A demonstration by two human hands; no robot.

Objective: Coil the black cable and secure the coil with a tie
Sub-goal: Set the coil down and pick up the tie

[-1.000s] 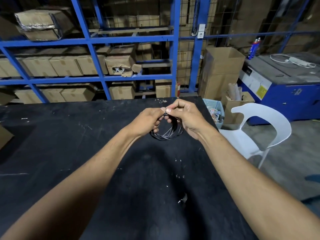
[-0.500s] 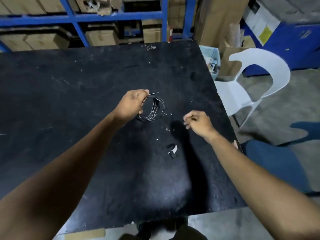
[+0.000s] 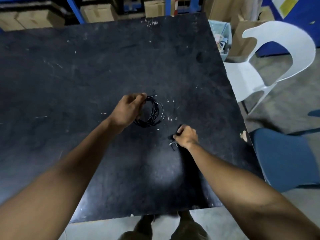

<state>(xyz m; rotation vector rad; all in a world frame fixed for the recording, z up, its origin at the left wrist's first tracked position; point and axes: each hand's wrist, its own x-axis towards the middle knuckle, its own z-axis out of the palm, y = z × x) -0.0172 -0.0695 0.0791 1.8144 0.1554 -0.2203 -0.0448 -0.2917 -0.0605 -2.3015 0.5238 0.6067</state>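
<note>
My left hand [image 3: 129,109] grips the black cable coil [image 3: 153,113] at its upper left, holding the loops together just above the black table [image 3: 86,75]; a loose cable end sticks out past my fingers. My right hand [image 3: 186,136] is down on the table to the lower right of the coil, fingers closed around a small dark tie [image 3: 178,129]. A small black and white piece [image 3: 172,145] lies by that hand's wrist side. The two hands are apart.
A white plastic chair [image 3: 270,61] stands off the table's right edge, with a blue seat [image 3: 284,158] nearer me. Cardboard boxes [image 3: 97,13] and blue racking sit beyond the far edge. A bin [image 3: 222,37] is at the far right corner.
My right hand let go of the coil, moved down to the right and closed on the small tie lying on the table. The left hand kept the coil. The view tilted downward.
</note>
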